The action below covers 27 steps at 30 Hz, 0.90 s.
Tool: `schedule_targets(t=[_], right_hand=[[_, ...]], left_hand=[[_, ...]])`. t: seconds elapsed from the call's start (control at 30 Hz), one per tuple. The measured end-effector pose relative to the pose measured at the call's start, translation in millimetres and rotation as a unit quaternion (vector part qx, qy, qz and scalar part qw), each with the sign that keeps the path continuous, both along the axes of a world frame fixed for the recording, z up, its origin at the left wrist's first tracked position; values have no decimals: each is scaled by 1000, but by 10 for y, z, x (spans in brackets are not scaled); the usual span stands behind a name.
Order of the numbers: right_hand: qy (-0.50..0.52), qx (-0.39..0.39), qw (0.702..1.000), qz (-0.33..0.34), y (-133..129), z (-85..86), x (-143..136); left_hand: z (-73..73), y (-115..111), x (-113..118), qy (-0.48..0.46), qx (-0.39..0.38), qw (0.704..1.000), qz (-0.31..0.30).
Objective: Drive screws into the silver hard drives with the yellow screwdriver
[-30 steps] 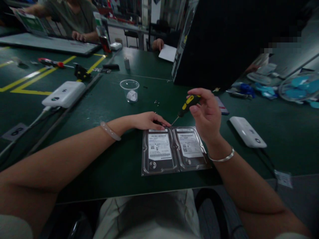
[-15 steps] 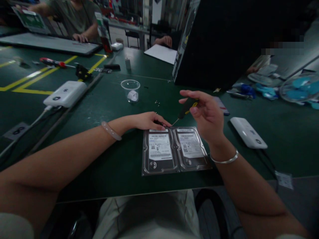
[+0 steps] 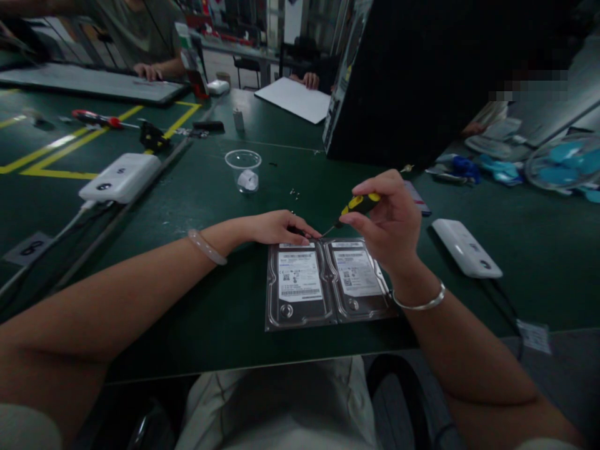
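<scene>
Two hard drives lie side by side near the table's front edge, a left hard drive [image 3: 300,276] and a right hard drive [image 3: 357,274], labels facing up. My left hand [image 3: 281,227] rests at the far edge of the left drive, its thumb on the top and its forefinger stretched toward the gap between the drives. In my right hand [image 3: 397,219] is a black-and-yellow screwdriver [image 3: 364,202], held by its handle between thumb and fingers. Its shaft slants down to the left, the tip beside my left fingertip at the drives' far edge.
Several tiny screws [image 3: 294,194] and a clear plastic cup [image 3: 244,172] stand beyond my hands. White boxes with cables, a left one [image 3: 120,177] and a right one [image 3: 467,247], flank me. A large black case [image 3: 403,87] rises at the back. Other people sit across the table.
My right fingers have closed around the screwdriver's handle, which has turned and shows more yellow. My left hand stays in place on the drive. A white board at the back has shifted left.
</scene>
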State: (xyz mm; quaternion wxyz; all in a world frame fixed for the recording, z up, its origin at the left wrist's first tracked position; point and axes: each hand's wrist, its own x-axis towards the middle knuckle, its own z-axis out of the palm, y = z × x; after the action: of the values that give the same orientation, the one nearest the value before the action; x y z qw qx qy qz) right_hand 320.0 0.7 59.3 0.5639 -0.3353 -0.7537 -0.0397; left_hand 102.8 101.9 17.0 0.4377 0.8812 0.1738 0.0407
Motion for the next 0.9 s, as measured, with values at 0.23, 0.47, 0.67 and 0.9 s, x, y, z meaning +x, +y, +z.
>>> schedule_targets(t=[0.23, 0.47, 0.67, 0.9], right_hand=[[38, -3, 998, -45, 29, -11, -18], [48, -22, 998, -27, 42, 30, -58], [-131, -97, 987, -15, 93, 425, -110], [-327, -206, 922, -13, 274, 888, 70]], left_hand=[[36, -37, -1, 5, -33, 999, 5], [35, -30, 2, 8, -29, 1000, 1], [23, -17, -5, -3, -19, 1000, -5], [59, -35, -7, -5, -23, 1000, -7]])
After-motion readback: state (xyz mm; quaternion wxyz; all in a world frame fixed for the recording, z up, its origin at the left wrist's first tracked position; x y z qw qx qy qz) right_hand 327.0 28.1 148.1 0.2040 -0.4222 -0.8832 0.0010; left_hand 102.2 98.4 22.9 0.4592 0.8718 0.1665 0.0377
